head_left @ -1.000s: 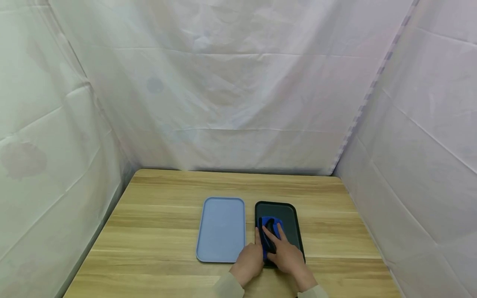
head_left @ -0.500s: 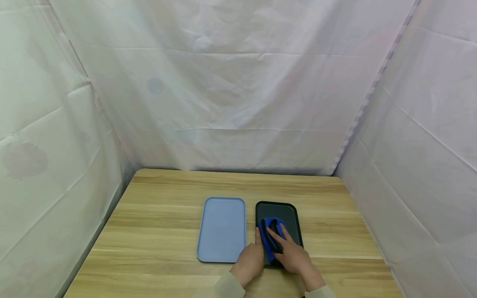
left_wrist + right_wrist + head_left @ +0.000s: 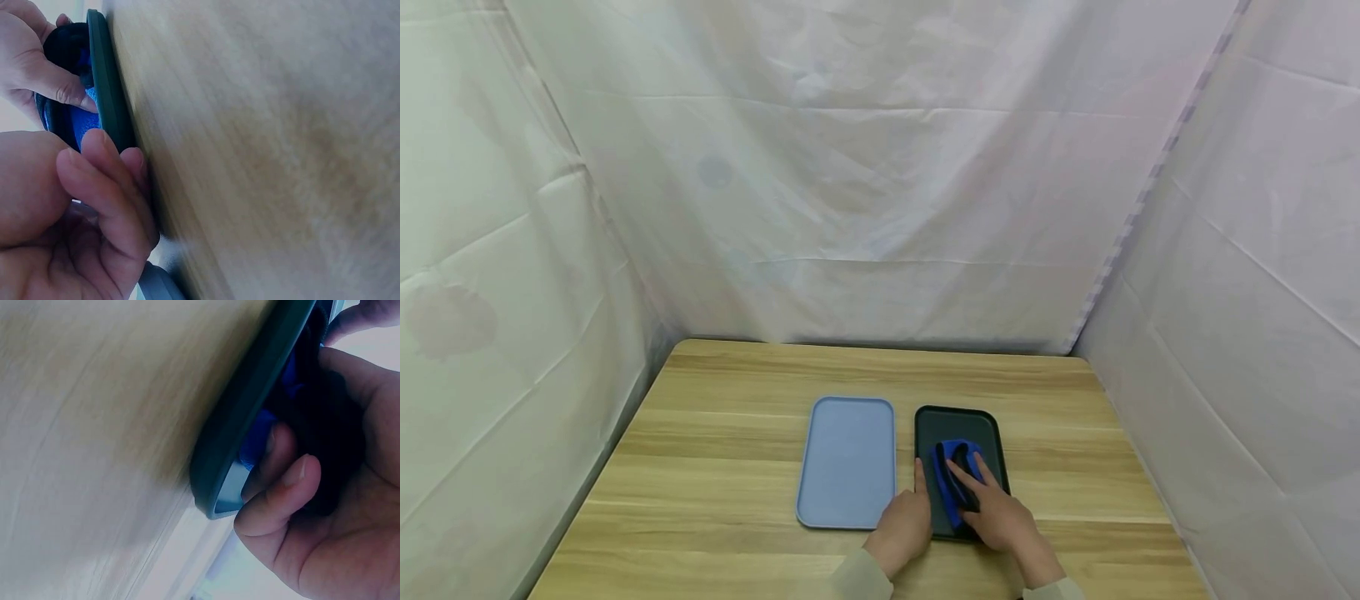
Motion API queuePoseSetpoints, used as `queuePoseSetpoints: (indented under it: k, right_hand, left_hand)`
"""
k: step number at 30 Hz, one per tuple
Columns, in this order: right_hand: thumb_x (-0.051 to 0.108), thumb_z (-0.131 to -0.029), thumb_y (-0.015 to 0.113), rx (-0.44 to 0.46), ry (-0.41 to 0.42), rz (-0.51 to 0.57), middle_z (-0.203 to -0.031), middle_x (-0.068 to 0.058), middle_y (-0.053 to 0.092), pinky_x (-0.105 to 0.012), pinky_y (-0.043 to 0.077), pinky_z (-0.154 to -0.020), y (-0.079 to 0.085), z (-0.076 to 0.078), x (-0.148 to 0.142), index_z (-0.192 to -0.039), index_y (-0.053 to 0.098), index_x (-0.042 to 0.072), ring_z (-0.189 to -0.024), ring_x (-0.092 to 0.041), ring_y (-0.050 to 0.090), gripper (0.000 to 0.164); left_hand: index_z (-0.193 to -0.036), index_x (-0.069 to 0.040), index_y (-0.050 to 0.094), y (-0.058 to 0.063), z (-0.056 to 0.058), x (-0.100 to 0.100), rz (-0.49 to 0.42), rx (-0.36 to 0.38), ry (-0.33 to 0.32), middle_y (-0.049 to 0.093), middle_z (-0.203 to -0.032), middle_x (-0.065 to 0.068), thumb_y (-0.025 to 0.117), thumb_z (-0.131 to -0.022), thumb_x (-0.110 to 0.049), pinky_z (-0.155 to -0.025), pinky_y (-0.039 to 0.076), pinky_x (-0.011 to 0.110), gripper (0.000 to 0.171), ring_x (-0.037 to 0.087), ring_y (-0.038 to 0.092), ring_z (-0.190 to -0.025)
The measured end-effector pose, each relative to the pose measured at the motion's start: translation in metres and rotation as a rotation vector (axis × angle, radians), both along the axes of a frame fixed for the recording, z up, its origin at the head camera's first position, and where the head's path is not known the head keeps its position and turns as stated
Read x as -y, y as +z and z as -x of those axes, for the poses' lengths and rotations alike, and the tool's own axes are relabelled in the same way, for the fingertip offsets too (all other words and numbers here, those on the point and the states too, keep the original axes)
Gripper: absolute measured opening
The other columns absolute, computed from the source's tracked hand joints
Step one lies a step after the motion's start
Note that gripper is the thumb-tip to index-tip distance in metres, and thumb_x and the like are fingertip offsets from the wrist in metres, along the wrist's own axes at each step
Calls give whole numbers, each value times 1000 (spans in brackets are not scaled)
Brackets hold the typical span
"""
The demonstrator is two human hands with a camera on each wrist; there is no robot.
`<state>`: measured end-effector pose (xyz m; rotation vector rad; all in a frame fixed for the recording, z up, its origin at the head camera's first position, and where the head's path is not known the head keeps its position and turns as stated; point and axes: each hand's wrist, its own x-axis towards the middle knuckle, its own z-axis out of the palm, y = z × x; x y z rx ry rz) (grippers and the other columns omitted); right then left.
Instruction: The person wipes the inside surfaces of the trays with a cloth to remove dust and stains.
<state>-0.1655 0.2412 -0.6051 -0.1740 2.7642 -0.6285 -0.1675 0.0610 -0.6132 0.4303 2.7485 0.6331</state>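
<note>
A dark green tray [image 3: 966, 422] lies on the wooden table, with a blue and black soft-looking thing [image 3: 947, 492] inside it. My right hand [image 3: 1000, 518] grips this thing from above, its index and middle fingers spread forward over it and the thumb on its left side. In the right wrist view, fingers [image 3: 290, 475] curl around its black part, close to the tray wall. At the tray's left rim rests my left hand [image 3: 904, 525], index finger straight along the edge. Its other fingers [image 3: 115, 206] bend loosely in the left wrist view and hold nothing.
A light blue tray [image 3: 847, 458] lies to the left of the dark one, a narrow gap between them, its near right corner beside my left hand. Pale cloth sheets [image 3: 880, 183] hang behind and on both sides of the wooden table [image 3: 715, 450].
My right hand has slid right across the dark tray with the blue and black thing, away from the left rim. My left hand stays at that rim.
</note>
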Motion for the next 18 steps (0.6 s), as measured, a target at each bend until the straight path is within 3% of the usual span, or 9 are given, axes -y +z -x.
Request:
queuePoseSetpoints:
  k: [8,18]
  right_hand:
    - [27,-87,71,14,-37,8,-163,-12,10,-31,36,-41,2,-2,-3,-149,26,48,-48,-14,49,79]
    - [28,-87,71,41,-59,2,-164,-11,10,-33,37,-45,2,-1,-14,-148,27,49,-60,-15,55,79]
  left_hand:
    - [-153,5,13,2,-1,0,-6,3,3,56,-59,5,75,-80,-13,-52,47,28,98,13,51,-51]
    - [-153,4,12,3,0,-1,-17,10,15,56,-59,5,75,-79,-12,-53,47,29,99,14,51,-52]
